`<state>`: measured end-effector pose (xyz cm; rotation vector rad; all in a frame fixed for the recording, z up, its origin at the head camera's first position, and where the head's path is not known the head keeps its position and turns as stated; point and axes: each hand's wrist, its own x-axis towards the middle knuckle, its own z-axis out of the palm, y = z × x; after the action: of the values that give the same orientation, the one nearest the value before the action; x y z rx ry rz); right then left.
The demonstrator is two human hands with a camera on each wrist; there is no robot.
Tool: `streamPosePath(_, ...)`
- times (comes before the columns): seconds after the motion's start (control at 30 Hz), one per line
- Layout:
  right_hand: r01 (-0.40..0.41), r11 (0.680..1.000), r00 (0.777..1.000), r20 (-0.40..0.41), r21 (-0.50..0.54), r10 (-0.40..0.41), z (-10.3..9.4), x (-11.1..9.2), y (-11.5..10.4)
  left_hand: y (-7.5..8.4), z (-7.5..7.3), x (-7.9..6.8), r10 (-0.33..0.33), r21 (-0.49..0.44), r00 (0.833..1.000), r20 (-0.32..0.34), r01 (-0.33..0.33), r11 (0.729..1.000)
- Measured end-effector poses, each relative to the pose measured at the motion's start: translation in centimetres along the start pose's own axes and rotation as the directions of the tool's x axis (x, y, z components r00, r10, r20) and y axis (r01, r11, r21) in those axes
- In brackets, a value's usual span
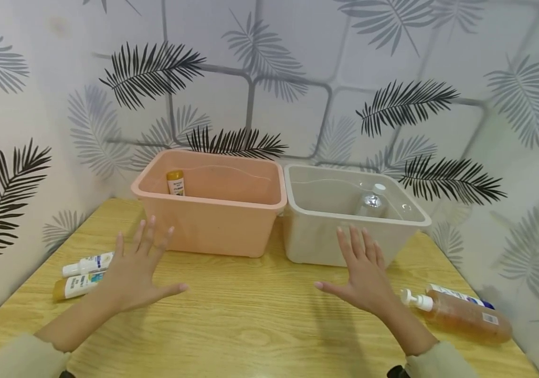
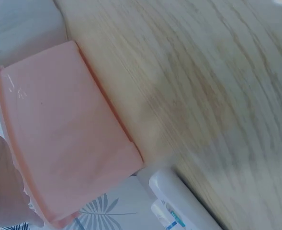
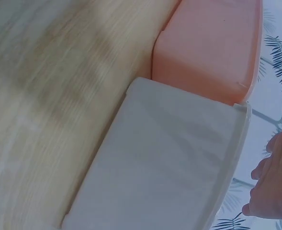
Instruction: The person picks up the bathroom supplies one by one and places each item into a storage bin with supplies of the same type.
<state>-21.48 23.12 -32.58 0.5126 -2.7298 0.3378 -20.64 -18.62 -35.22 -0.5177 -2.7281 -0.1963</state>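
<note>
My left hand (image 1: 132,275) hovers over the table with fingers spread straight, in front of the pink bin (image 1: 212,228). Beside it lie a white tube (image 1: 88,264) and a yellow-capped tube (image 1: 80,285), both partly hidden by the hand and forearm. My right hand (image 1: 365,273) is spread the same way before the off-white bin (image 1: 316,239). Neither hand holds anything. A yellow-capped container (image 1: 176,182) stands inside the pink bin. Inside the off-white bin is a clear bottle (image 1: 373,202) with a white cap.
To the right of my right forearm lies a pump bottle (image 1: 467,315) of amber liquid, with a blue-capped white tube (image 1: 458,295) behind it. The two bins stand side by side at the back of the wooden table (image 1: 245,325), against a leaf-patterned wall (image 1: 293,110).
</note>
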Motion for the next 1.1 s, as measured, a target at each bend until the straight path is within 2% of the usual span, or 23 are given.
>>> streamPosePath(0.2, 0.027, 0.999, 1.000, -0.007, -0.023, -0.028, -0.7, 1.1, -0.7, -0.8, -1.1, 0.4, -0.012, -0.016, 1.000, 0.005, 0.012, 1.000)
streamPosePath(0.5, 0.023, 1.000, 0.999, 0.033, 0.000, -0.023, -1.0, 2.4, -1.8, -1.9, -2.5, 1.0, -0.045, -0.050, 0.996, 0.077, 0.049, 0.998)
streamPosePath(0.8, 0.021, 1.000, 0.996, 0.088, 0.010, -0.022, -0.7, 3.7, -2.9, -3.0, -2.8, 1.6, -0.065, -0.055, 0.994, 0.092, 0.070, 0.996)
streamPosePath(1.1, 0.028, 0.999, 0.994, 0.106, 0.032, -0.031, -0.3, 5.0, -3.8, -4.2, -3.4, 2.6, -0.046, -0.051, 0.997, 0.066, 0.049, 0.997)
